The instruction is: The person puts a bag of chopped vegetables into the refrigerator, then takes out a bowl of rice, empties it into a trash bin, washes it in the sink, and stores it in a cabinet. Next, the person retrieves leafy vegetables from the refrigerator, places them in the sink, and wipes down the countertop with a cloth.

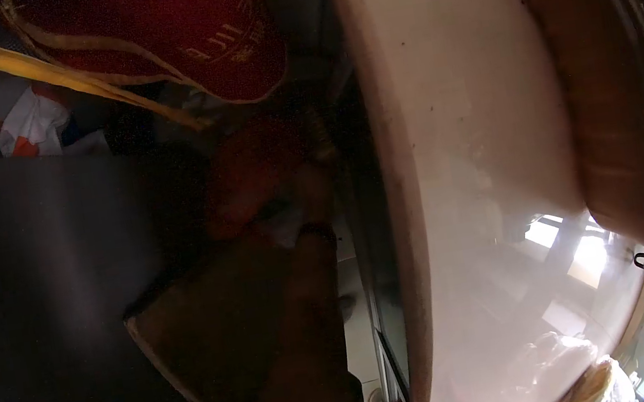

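A bare forearm rises from the bottom of the head view into a dark space beside a white surface. It looks like my left arm, and my left hand (310, 190) is at its end in deep shadow. The hand is at a dim red item (255, 169), possibly cloth, and a small pale piece (287, 227) shows by the wrist. Darkness hides the fingers, so I cannot tell whether they grip anything. Above hangs a dark red fabric piece (172, 32) with yellowish trim and gold lettering. I see no right hand.
The glossy white surface (471, 137) fills the right, its edge close beside my arm. A brown padded-looking item (605, 92) lies along its far side. Clear plastic (565, 352) is at lower right. A yellow strip (62, 77) and a white-and-orange item (34, 126) are at upper left.
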### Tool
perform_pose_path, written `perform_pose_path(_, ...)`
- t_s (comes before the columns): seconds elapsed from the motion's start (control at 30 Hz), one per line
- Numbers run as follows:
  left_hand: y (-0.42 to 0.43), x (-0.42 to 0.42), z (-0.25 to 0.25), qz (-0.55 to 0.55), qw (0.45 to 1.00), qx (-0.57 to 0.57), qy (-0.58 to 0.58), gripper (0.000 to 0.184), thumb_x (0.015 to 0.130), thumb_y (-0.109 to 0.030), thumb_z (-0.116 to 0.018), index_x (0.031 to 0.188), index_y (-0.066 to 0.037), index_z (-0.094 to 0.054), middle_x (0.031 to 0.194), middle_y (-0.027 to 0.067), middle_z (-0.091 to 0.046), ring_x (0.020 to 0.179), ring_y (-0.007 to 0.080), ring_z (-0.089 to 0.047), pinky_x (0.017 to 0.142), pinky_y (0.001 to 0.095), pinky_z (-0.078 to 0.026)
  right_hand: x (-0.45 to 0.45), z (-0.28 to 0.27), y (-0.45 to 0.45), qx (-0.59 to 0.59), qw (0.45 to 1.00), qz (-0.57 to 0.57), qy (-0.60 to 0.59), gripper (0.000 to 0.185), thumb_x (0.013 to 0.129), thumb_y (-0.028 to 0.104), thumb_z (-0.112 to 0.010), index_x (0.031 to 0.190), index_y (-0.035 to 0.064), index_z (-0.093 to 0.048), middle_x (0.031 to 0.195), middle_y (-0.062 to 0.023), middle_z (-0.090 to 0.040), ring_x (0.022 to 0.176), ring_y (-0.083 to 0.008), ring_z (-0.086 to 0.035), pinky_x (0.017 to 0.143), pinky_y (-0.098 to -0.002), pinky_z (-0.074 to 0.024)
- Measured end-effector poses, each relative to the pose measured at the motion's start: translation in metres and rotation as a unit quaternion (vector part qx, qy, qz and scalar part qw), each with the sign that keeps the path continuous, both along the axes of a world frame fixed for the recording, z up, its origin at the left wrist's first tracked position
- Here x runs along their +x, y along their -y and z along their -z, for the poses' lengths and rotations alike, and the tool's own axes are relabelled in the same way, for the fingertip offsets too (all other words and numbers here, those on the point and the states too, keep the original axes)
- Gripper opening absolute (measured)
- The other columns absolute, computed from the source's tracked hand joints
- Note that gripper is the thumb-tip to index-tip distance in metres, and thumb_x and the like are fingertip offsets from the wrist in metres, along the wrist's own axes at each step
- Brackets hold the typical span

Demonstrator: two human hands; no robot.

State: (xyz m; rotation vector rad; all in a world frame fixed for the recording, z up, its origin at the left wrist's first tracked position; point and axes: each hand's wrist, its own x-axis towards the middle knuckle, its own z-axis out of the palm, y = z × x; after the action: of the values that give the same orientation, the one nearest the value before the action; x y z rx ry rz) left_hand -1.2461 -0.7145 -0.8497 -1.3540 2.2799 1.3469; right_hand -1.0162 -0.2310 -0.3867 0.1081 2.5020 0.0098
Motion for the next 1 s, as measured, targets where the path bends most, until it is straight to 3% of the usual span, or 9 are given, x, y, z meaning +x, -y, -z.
perform_pose_path(0.1, -0.009, 0.0, -0.005, 0.008, 1.0, 0.019, 0.012, 0.029, 0.093, -0.01, -0.055, 0.118, 0.001, -0.061, 0.113, 0.0163, -0.065, 0.101, 0.028, -0.062, 0.087, 0.0366, -0.048, 0.003, -0.003, 0.0, -0.001, 1.0, -0.001, -0.004, 0.012, 0.074, 0.013, -0.075, 0.08, 0.0058, -0.068, 0.076, -0.0087, -0.069, 0.072, -0.0264, -0.067, 0.065, -0.0379, -0.052)
perform_pose_path(0.17, -0.018, 0.02, -0.029, -0.188, 0.965, 0.098, -0.153, 0.033, 0.091, -0.013, -0.058, 0.119, 0.005, -0.059, 0.114, 0.015, -0.064, 0.103, 0.0266, -0.06, 0.09, 0.0358, -0.046, 0.004, -0.004, 0.0, -0.01, 1.0, 0.0, -0.005, 0.012, 0.074, 0.013, -0.075, 0.08, 0.0058, -0.068, 0.076, -0.0086, -0.069, 0.072, -0.0263, -0.067, 0.065, -0.0378, -0.052)
perform_pose_path(0.23, -0.025, 0.053, -0.107, -0.147, 0.938, 0.059, -0.308, 0.038, 0.09, -0.015, -0.062, 0.123, 0.003, -0.056, 0.115, 0.0123, -0.063, 0.104, 0.0218, -0.058, 0.09, 0.0338, -0.046, 0.006, -0.007, -0.001, -0.019, 1.0, 0.001, -0.005, 0.011, 0.074, 0.013, -0.075, 0.08, 0.0058, -0.068, 0.076, -0.0086, -0.069, 0.072, -0.0263, -0.066, 0.065, -0.0377, -0.052)
perform_pose_path(0.4, -0.05, 0.143, -0.251, -0.263, 0.9, 0.195, -0.289, 0.032, 0.093, -0.014, -0.064, 0.12, -0.003, -0.052, 0.111, 0.0052, -0.059, 0.1, 0.0121, -0.052, 0.087, 0.0291, -0.045, 0.014, -0.017, 0.0, -0.049, 0.999, 0.003, -0.023, 0.01, 0.075, 0.012, -0.075, 0.08, 0.0058, -0.068, 0.076, -0.0086, -0.069, 0.072, -0.026, -0.066, 0.065, -0.0375, -0.052)
perform_pose_path(0.57, -0.048, 0.186, -0.398, -0.252, 0.895, 0.012, -0.368, 0.018, 0.1, -0.019, -0.054, 0.11, -0.005, -0.05, 0.103, 0.0036, -0.054, 0.096, 0.0132, -0.048, 0.087, 0.0309, -0.04, 0.031, -0.026, -0.002, -0.081, 0.995, -0.001, -0.059, 0.009, 0.075, 0.011, -0.074, 0.08, 0.0058, -0.068, 0.076, -0.0086, -0.069, 0.072, -0.0258, -0.066, 0.065, -0.0373, -0.052)
perform_pose_path(0.73, -0.042, 0.209, -0.484, 0.092, 0.81, -0.315, -0.487, 0.042, 0.088, -0.011, -0.049, 0.125, 0.006, -0.044, 0.122, 0.0201, -0.053, 0.104, 0.0256, -0.053, 0.096, 0.0394, -0.04, 0.054, -0.033, -0.004, -0.131, 0.987, -0.012, -0.091, 0.008, 0.076, 0.01, -0.074, 0.08, 0.0058, -0.068, 0.077, -0.0086, -0.069, 0.072, -0.0256, -0.066, 0.064, -0.0371, -0.052)
perform_pose_path(0.77, -0.046, 0.209, -0.494, 0.101, 0.808, -0.309, -0.492, 0.042, 0.088, -0.011, -0.049, 0.125, 0.006, -0.044, 0.122, 0.0201, -0.053, 0.104, 0.0256, -0.053, 0.096, 0.0394, -0.04, 0.061, -0.033, -0.005, -0.144, 0.984, -0.021, -0.106, 0.008, 0.076, 0.01, -0.074, 0.08, 0.0058, -0.068, 0.077, -0.0086, -0.069, 0.072, -0.0256, -0.066, 0.064, -0.0371, -0.052)
perform_pose_path(0.87, -0.076, 0.196, -0.524, 0.379, 0.756, -0.185, -0.501, 0.022, 0.081, -0.02, -0.073, 0.085, -0.011, -0.053, 0.079, 0.0036, -0.051, 0.063, 0.0211, -0.052, 0.051, 0.0323, -0.04, 0.071, -0.03, -0.01, -0.22, 0.961, -0.061, -0.157, 0.007, 0.076, 0.01, -0.073, 0.079, 0.0058, -0.068, 0.077, -0.0086, -0.069, 0.072, -0.0255, -0.066, 0.064, -0.037, -0.052)
perform_pose_path(1.0, -0.12, 0.184, -0.552, 0.465, 0.726, -0.185, -0.473, 0.029, 0.072, -0.018, -0.077, 0.076, -0.013, -0.049, 0.085, 0.0042, -0.049, 0.074, 0.0233, -0.053, 0.063, 0.036, -0.045, 0.07, -0.086, 0.035, -0.289, 0.934, -0.071, -0.2, 0.007, 0.076, 0.009, -0.073, 0.079, 0.0058, -0.068, 0.077, -0.0086, -0.069, 0.072, -0.0253, -0.066, 0.064, -0.0368, -0.052)
